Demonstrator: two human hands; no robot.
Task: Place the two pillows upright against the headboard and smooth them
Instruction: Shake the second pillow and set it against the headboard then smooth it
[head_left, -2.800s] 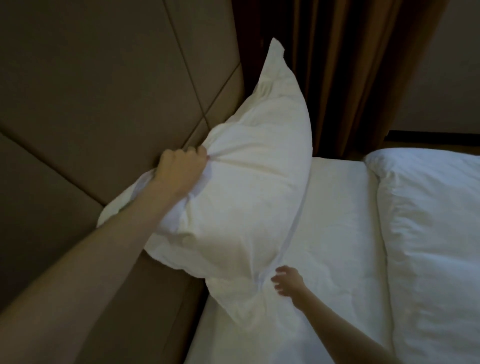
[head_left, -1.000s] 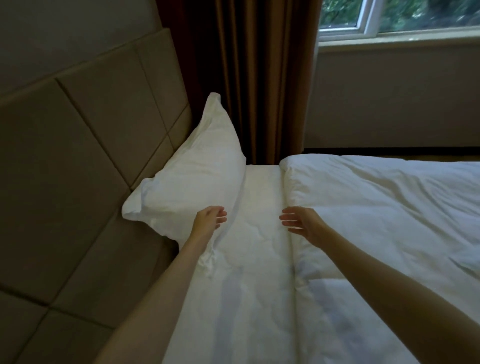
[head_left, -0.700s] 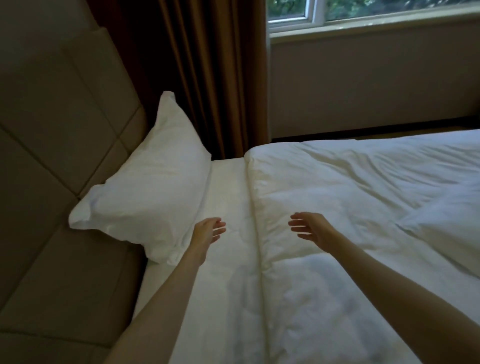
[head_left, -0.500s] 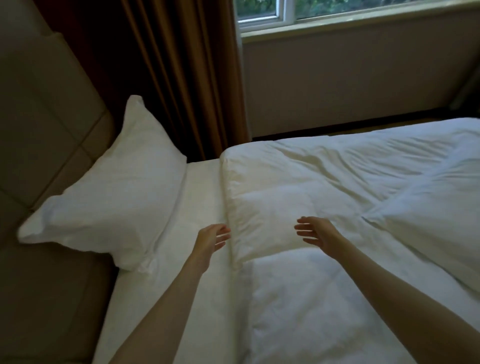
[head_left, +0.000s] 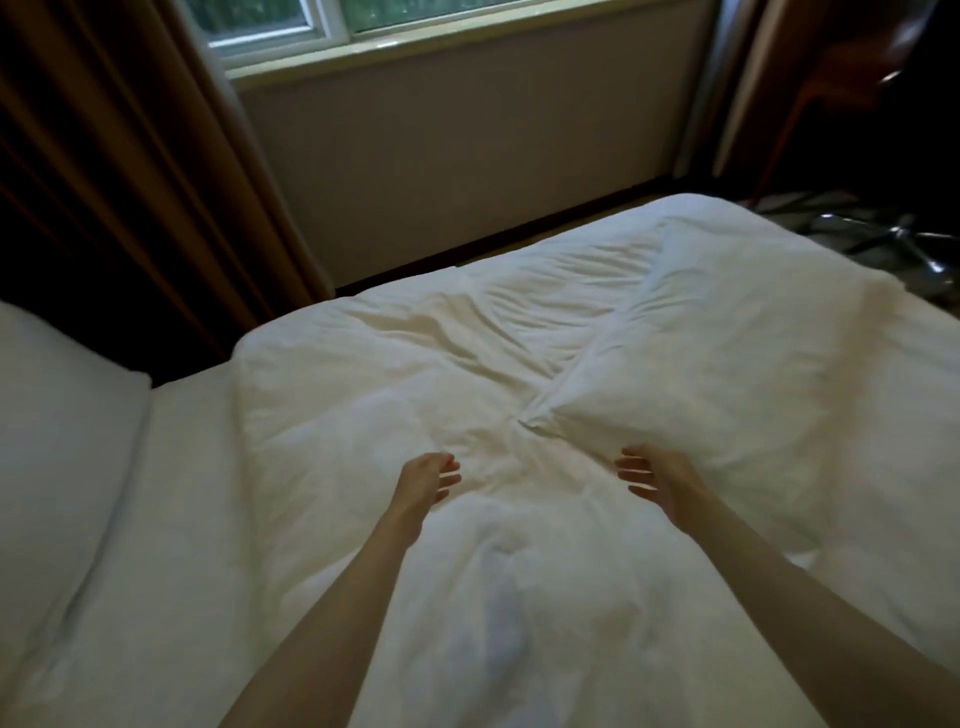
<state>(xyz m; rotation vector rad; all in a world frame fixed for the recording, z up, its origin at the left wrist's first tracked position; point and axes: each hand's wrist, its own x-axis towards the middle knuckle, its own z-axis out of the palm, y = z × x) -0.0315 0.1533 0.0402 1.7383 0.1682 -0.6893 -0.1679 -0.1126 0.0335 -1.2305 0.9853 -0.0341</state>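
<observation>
The bed is carrying both pillows. The second pillow is lying flat on the duvet, long axis running diagonally, near corner pointing at the hands; it looks yet to be stood up. The first pillow is showing at the left edge. The left hand and right hand are reaching out, fingers spread and gripping nothing.

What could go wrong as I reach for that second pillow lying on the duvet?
Both the left hand and right hand are open near one corner of the white second pillow, which lies flat on the rumpled white duvet. Grabbing only that corner may let it sag. Dragging it could rumple the duvet further, or bump the white first pillow at the left edge.
</observation>
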